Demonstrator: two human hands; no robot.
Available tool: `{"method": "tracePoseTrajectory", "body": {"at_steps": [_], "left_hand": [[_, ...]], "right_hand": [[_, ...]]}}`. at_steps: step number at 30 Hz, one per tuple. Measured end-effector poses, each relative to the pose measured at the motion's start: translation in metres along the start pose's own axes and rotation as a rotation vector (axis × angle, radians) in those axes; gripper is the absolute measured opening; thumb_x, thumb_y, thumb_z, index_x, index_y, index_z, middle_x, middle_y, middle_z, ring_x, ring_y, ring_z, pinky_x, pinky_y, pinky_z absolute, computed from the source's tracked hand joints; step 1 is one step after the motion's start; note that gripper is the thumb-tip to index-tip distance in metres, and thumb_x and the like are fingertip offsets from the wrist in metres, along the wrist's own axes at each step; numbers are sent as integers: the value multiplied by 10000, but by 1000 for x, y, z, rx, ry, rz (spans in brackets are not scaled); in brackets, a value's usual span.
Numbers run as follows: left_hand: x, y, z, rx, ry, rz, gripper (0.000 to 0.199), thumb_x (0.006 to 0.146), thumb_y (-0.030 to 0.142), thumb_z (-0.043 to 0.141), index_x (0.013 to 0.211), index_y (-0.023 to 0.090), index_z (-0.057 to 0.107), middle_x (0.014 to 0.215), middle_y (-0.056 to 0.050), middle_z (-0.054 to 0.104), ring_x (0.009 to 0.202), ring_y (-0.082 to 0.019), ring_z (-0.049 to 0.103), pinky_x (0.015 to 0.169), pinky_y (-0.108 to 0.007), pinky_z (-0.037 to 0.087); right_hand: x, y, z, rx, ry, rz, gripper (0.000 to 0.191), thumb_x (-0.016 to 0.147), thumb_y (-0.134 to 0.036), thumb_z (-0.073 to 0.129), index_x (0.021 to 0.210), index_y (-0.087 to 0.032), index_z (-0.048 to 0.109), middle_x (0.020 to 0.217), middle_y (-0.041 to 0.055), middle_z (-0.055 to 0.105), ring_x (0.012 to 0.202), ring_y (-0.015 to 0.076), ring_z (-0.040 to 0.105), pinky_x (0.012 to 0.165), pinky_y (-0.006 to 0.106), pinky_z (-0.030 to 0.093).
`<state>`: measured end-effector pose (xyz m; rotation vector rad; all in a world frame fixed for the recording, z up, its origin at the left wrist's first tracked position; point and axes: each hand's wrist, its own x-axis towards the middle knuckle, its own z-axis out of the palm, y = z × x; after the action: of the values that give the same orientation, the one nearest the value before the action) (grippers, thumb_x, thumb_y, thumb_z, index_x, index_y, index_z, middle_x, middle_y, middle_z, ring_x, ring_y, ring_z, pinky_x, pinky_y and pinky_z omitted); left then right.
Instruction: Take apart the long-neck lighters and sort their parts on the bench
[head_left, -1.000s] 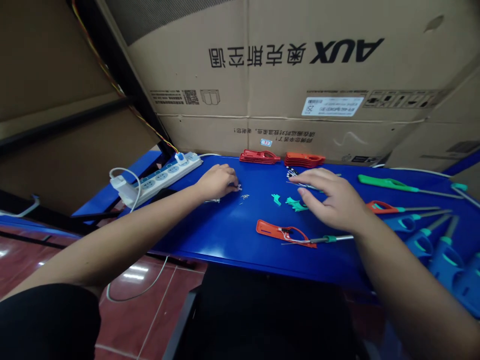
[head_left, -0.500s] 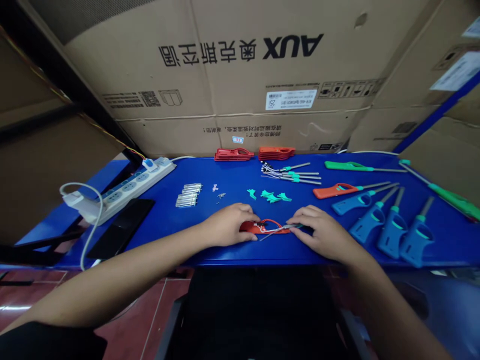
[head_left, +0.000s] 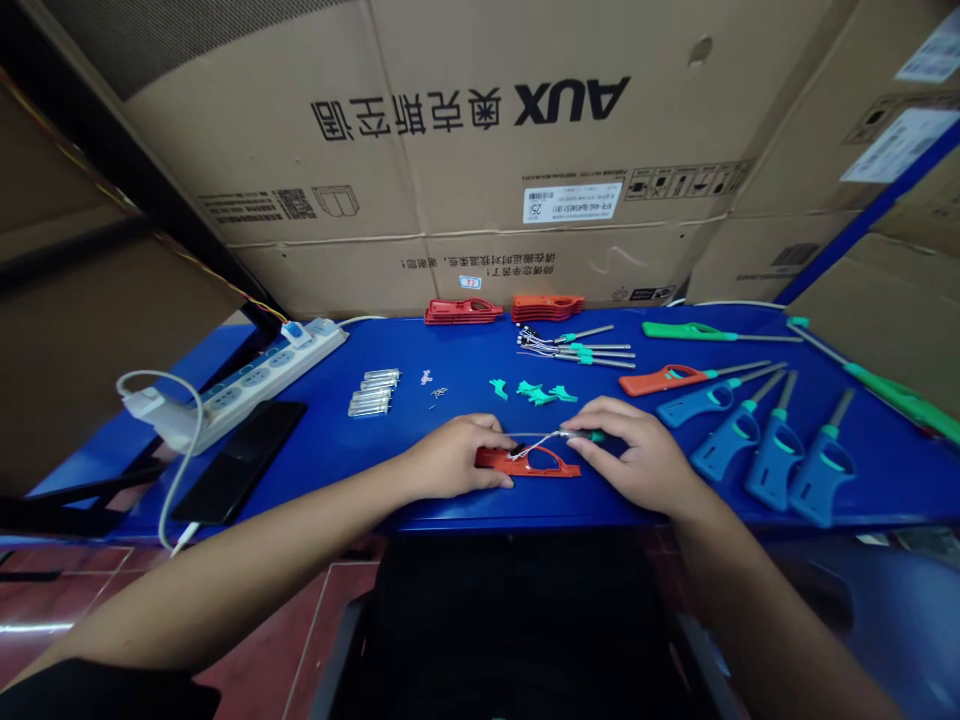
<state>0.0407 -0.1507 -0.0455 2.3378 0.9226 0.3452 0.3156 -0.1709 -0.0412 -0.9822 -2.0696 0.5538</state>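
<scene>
My left hand (head_left: 457,458) rests on a red plastic lighter shell (head_left: 544,463), gripping its near end flat on the blue table (head_left: 322,470). My right hand (head_left: 637,450) pinches a metal lighter nozzle tube with a green collar (head_left: 555,435) above the shell. Thin white and red wires (head_left: 525,449) run from the tube into the shell. Behind the hands lie several teal plastic parts (head_left: 531,392), small metal pieces (head_left: 439,391) and short metal cylinders (head_left: 371,393). Several wired metal tubes (head_left: 577,348) lie further back.
Stacked red shells (head_left: 461,312) and orange shells (head_left: 547,307) stand at the back. Finished blue, orange and green lighters (head_left: 776,460) fill the right side. A power strip (head_left: 247,385) and black phone (head_left: 240,460) lie left. Cardboard boxes (head_left: 480,170) form the back wall.
Both hands have come in from the small parts to the red shell, which is now held. My right hand has lifted the metal tube and swung it above the shell. The view has turned.
</scene>
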Motion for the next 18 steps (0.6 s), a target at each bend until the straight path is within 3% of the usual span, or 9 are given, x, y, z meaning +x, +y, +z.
{"method": "tracePoseTrajectory", "body": {"at_steps": [5, 9, 13, 18], "left_hand": [[-1, -4, 4, -63, 52, 1, 435, 804, 422, 787, 1167, 200, 699, 1049, -65, 655, 954, -214, 625, 870, -346, 502], [-6, -2, 2, -38, 28, -3, 421, 820, 411, 770, 1180, 205, 699, 1071, -72, 649, 988, -222, 621, 891, -352, 497], [-10, -3, 0, -31, 15, 18, 386, 829, 387, 755, 1173, 220, 707, 1035, -65, 649, 975, -216, 617, 876, -342, 497], [-11, -9, 4, -46, 34, 57, 405, 824, 379, 759, 1193, 224, 699, 1034, -64, 645, 968, -213, 606, 867, -344, 497]], "right_hand": [[5, -3, -3, -23, 119, 2, 127, 926, -302, 630, 984, -249, 729, 949, 56, 709, 862, 199, 685, 815, 362, 579], [11, 3, -18, -117, 64, 5, 161, 924, -341, 621, 997, -257, 737, 980, 62, 721, 888, 217, 696, 840, 386, 578], [26, 19, -37, -216, 77, 17, 195, 913, -381, 618, 989, -254, 745, 992, 68, 728, 910, 231, 695, 857, 397, 567], [67, 51, -49, -289, 35, 24, 225, 890, -387, 613, 969, -223, 745, 983, 71, 726, 882, 223, 683, 813, 378, 552]]}}
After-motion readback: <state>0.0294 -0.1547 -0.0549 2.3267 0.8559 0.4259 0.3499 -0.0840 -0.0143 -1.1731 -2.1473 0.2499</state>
